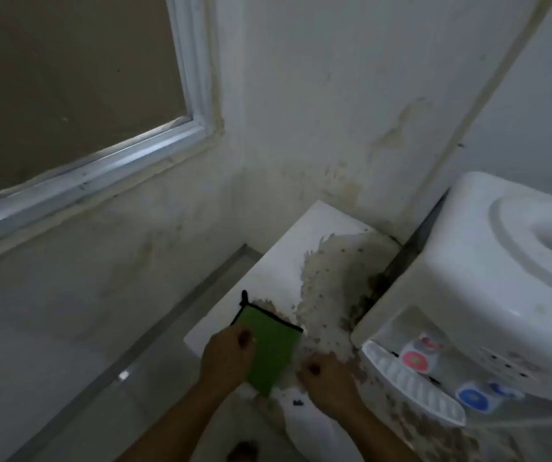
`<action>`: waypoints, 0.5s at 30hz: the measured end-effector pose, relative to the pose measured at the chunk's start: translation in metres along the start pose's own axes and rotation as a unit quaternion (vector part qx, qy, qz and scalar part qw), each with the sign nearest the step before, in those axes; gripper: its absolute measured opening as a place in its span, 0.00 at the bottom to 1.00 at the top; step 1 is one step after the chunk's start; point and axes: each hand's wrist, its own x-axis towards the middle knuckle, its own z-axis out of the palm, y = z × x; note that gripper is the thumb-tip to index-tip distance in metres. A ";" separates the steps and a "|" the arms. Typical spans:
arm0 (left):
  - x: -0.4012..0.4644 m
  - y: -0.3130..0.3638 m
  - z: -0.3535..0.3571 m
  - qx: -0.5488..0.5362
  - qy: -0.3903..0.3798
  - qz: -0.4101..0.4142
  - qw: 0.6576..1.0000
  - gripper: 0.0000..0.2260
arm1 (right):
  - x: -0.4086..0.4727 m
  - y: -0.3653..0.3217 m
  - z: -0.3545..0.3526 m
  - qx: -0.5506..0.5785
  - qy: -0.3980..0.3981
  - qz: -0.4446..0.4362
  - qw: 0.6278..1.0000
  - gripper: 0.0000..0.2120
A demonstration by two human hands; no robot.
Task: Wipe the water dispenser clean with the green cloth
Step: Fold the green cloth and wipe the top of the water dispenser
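Observation:
The green cloth (pixel 269 348) with a black edge lies folded on a white stand (pixel 288 261) whose top is peeled and stained. My left hand (pixel 226 356) rests on the cloth's left edge with its fingers curled over it. My right hand (pixel 326 375) is just right of the cloth with fingers curled, and whether it touches the cloth I cannot tell. The white water dispenser (pixel 474 295) stands at the right, with a red tap (pixel 414 360), a blue tap (pixel 473 396) and a white drip tray (pixel 411 381).
A stained white wall (pixel 318 111) runs behind the stand. A window with a metal frame (pixel 94 168) is at the upper left. A metal floor rail (pixel 174 315) runs diagonally left of the stand.

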 end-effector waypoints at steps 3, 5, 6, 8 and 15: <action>0.016 -0.023 -0.005 0.045 0.010 -0.019 0.999 0.12 | 0.011 -0.002 0.012 0.041 -0.022 0.057 0.997 0.15; 0.023 -0.028 -0.007 0.075 -0.001 -0.045 0.996 0.17 | 0.014 -0.010 0.017 0.081 -0.052 0.082 0.992 0.14; 0.025 -0.029 -0.007 0.084 -0.011 -0.058 0.995 0.19 | 0.016 -0.013 0.020 0.102 -0.060 0.104 0.987 0.13; 0.028 -0.029 -0.008 0.087 -0.030 -0.074 0.993 0.21 | 0.019 -0.024 0.025 0.161 -0.080 0.146 0.973 0.14; 0.039 -0.039 -0.010 0.062 -0.069 -0.067 0.993 0.16 | 0.020 -0.038 0.038 0.239 -0.091 0.185 0.949 0.12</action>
